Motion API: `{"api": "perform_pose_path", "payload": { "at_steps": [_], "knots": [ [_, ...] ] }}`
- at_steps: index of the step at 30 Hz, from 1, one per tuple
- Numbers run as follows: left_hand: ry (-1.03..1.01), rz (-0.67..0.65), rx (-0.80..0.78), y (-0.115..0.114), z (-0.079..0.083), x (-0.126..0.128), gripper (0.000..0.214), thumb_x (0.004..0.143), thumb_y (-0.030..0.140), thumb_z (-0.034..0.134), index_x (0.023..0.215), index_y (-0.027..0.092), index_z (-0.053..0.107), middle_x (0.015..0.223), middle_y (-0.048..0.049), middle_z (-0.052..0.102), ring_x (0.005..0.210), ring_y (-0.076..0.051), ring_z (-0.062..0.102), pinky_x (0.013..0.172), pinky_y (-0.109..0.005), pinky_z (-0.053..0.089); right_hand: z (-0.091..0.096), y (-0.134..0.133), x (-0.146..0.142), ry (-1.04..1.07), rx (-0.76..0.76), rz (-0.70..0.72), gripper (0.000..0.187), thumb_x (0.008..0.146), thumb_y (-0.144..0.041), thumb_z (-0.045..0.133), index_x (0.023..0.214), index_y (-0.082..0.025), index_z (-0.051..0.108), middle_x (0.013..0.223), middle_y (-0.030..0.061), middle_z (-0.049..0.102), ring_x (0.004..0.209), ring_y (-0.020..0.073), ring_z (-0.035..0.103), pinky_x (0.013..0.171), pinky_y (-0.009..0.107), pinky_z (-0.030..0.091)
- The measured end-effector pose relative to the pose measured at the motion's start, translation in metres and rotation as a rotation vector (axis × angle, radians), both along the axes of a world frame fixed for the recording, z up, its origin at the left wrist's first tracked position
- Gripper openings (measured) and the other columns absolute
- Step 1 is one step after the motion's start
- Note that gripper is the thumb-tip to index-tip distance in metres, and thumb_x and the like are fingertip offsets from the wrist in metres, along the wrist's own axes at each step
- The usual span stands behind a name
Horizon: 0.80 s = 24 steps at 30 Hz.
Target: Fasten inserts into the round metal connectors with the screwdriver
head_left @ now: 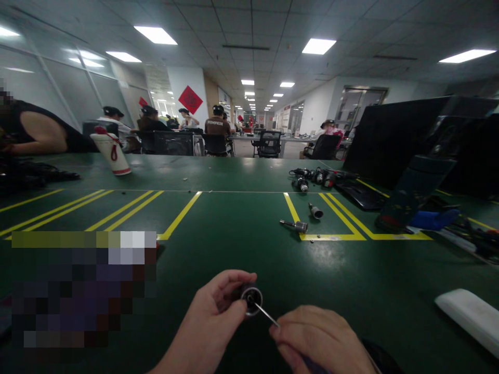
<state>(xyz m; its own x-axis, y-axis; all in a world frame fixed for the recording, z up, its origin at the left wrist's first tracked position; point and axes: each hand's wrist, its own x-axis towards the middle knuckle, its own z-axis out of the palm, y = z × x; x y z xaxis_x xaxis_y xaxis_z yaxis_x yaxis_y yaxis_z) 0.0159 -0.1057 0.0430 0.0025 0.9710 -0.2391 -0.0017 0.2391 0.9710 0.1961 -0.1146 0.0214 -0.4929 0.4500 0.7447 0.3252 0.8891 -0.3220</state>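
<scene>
My left hand [212,314] is closed around a small hollow cylindrical metal part [260,297], its round open end turned towards me. In my right hand [322,332] is a thin-shafted screwdriver [266,315]; its shaft runs into the open end of the part. Where the tip sits inside cannot be made out, and the handle is mostly hidden by my fingers. Farther off on the green table lie a metal part with a thin stem [301,226] and a similar cup-ended part [316,212]. Tiny nut-like pieces [312,241] lie close by them.
Yellow tape lines mark the green table [234,218]. Several dark metal parts [302,184] are heaped at the back. A dark bottle [415,192] and a white case [470,317] stand or lie at right. At left is a white cup [113,153]; a person [42,127] sits beyond.
</scene>
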Motion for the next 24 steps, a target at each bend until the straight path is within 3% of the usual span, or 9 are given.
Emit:
{"api": "perform_pose_path", "payload": {
  "at_steps": [11, 17, 24],
  "knots": [
    [-0.009, -0.067, 0.074, 0.0033, -0.0076, -0.0010, 0.025, 0.060, 0.011, 0.064, 0.084, 0.016, 0.070, 0.090, -0.0079, 0.074, 0.081, -0.021, 0.067, 0.071, -0.031, 0.052, 0.0003, -0.0014, -0.0003, 0.008, 0.046, -0.017, 0.015, 0.081, -0.008, 0.052, 0.089, -0.013, 0.063, 0.072, 0.0060, 0.073, 0.060, 0.0143, 0.069, 0.055, 0.020, 0.057],
    [0.084, -0.050, 0.069, 0.0011, -0.0017, 0.0000, 0.025, 0.060, 0.014, 0.061, 0.082, 0.017, 0.074, 0.091, -0.0075, 0.075, 0.079, -0.022, 0.068, 0.071, -0.032, 0.054, 0.0040, -0.0028, -0.0019, 0.000, 0.051, -0.038, 0.013, 0.083, -0.010, 0.051, 0.089, -0.014, 0.063, 0.072, 0.0053, 0.073, 0.060, 0.0143, 0.069, 0.056, 0.021, 0.057],
    [0.139, -0.079, 0.111, -0.0009, -0.0013, 0.0004, 0.022, 0.063, 0.017, 0.059, 0.076, 0.022, 0.077, 0.101, -0.0058, 0.074, 0.092, -0.025, 0.067, 0.076, -0.033, 0.055, 0.0039, -0.0024, -0.0022, -0.029, 0.052, -0.019, 0.014, 0.084, -0.010, 0.050, 0.086, -0.013, 0.064, 0.070, 0.0055, 0.073, 0.057, 0.0144, 0.068, 0.052, 0.021, 0.056]
  ]
}}
